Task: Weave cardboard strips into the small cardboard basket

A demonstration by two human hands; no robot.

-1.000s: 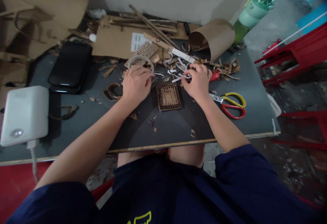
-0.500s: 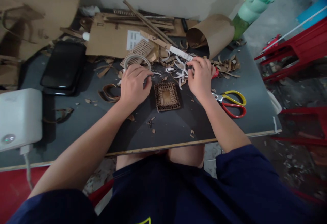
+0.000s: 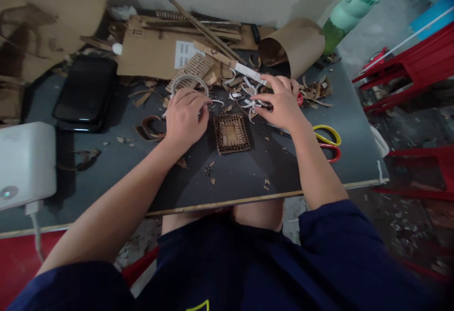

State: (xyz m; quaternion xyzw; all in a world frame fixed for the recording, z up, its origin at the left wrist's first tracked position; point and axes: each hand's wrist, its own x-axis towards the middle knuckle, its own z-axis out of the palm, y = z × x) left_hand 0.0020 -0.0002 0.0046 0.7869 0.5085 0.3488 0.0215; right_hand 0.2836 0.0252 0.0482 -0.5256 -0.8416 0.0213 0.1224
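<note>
My left hand [image 3: 186,116] is curled over the near side of a pale ring like a roll of tape [image 3: 190,80]; its fingers hide the ring's lower part. My right hand [image 3: 282,102] has thumb and forefinger spread apart above white paper scraps, with nothing visible between them. Between the hands a small rectangular frame of corrugated cardboard [image 3: 232,147] lies flat, its inner edge lined with short strips. Scissors with one yellow and one red handle [image 3: 328,135] lie partly under my right forearm, their blades mostly hidden.
Behind the hands are cardboard sheets [image 3: 149,50], loose strips and a rolled cardboard tube [image 3: 305,46]. A green bottle [image 3: 351,13] stands back right. At left are a black phone-like object [image 3: 87,91] and a white box with a cable [image 3: 28,164]. Red chairs [image 3: 418,60] stand right.
My right hand has shifted slightly and its thumb and forefinger have spread toward the left; its forearm now covers more of the scissors. My left hand has hardly moved.
</note>
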